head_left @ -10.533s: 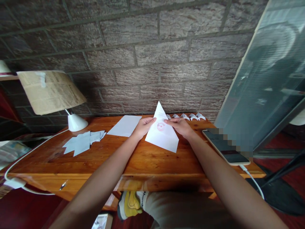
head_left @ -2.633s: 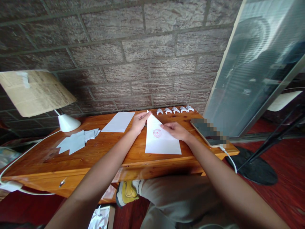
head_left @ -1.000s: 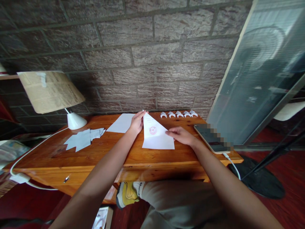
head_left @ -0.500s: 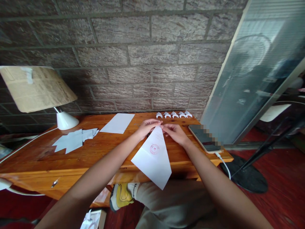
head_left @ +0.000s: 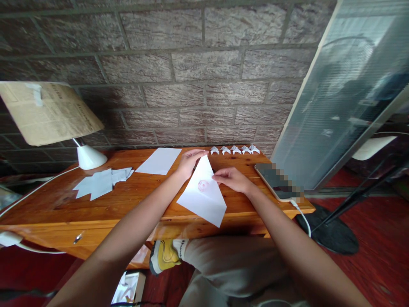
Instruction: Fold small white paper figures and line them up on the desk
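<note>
A white sheet of paper (head_left: 204, 200), folded to a kite-like shape with a narrow tip pointing away from me, bears a round red stamp mark. Its broad end sticks out past the front edge of the wooden desk (head_left: 128, 213). My left hand (head_left: 191, 162) grips the paper near its tip, fingers closed there. On the paper's right edge, lower down, my right hand (head_left: 232, 178) pinches it between thumb and fingertips. Beyond my hands, several small folded white paper pieces (head_left: 235, 150) stand in a row along the wall side of the desk.
Left of my hands lie a plain white sheet (head_left: 159, 161) and a spread of loose papers (head_left: 99, 182). A lamp (head_left: 91, 157) stands at the far left. To the right, a phone (head_left: 275, 181) is plugged into a white cable. A brick wall (head_left: 188, 68) backs the desk.
My right hand has slid from beside the tip down the paper's right edge, apart from my left hand. The paper's broad end has risen and lies flatter.
</note>
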Tool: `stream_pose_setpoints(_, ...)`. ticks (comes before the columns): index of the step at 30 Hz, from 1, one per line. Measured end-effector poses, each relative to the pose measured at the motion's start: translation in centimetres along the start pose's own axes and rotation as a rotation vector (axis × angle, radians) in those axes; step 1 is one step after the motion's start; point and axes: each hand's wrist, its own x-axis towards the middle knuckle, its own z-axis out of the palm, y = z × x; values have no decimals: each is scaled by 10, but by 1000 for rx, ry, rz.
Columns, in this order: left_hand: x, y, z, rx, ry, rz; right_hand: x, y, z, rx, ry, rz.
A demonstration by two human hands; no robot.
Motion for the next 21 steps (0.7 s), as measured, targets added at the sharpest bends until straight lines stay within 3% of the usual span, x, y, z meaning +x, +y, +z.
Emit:
stream_pose_setpoints(14,24,16,-42,-159,340,129,-2,5,-3,-31,-103,-26)
stream_pose_setpoints(21,25,20,-50,-184,431,127,-3,5,-3,5,-112,-14)
